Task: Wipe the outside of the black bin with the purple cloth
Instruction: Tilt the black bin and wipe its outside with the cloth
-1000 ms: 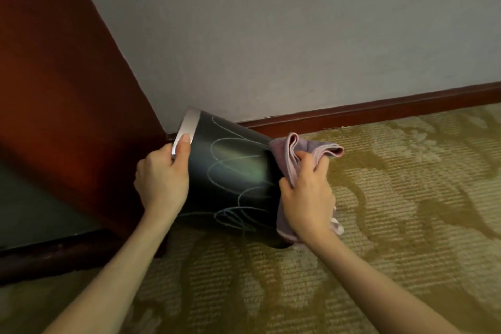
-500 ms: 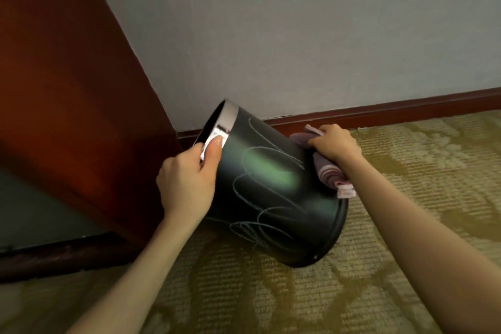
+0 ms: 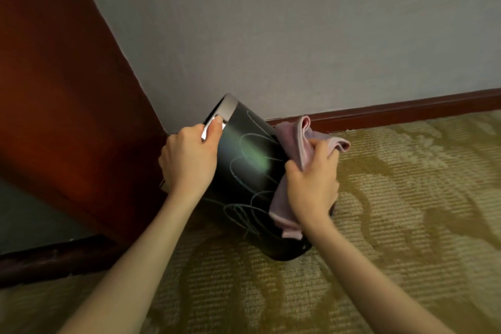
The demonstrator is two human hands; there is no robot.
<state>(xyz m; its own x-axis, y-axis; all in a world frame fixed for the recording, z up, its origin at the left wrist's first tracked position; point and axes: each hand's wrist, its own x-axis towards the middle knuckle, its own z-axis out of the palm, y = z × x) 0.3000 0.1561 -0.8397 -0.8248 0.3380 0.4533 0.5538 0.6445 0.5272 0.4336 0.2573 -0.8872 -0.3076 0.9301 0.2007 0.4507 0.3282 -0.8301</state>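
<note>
The black bin (image 3: 249, 168) is tilted toward the upper left, its base on the carpet and its silver rim (image 3: 227, 108) raised. Pale scribbled lines cover its side. My left hand (image 3: 188, 160) grips the rim, thumb on the silver band. My right hand (image 3: 314, 184) holds the purple cloth (image 3: 298, 141) against the bin's right side. The cloth bunches above my fingers and hangs below my palm. The bin's inside and far side are hidden.
A dark red wooden panel (image 3: 67, 106) stands close on the left of the bin. A grey wall (image 3: 298, 35) with a dark red skirting board (image 3: 406, 110) runs behind. Patterned beige carpet (image 3: 406, 211) spreads to the right and front.
My right hand has brought the cloth down from the bin's upper far side to its lower right side. The bin stays tilted in my left hand.
</note>
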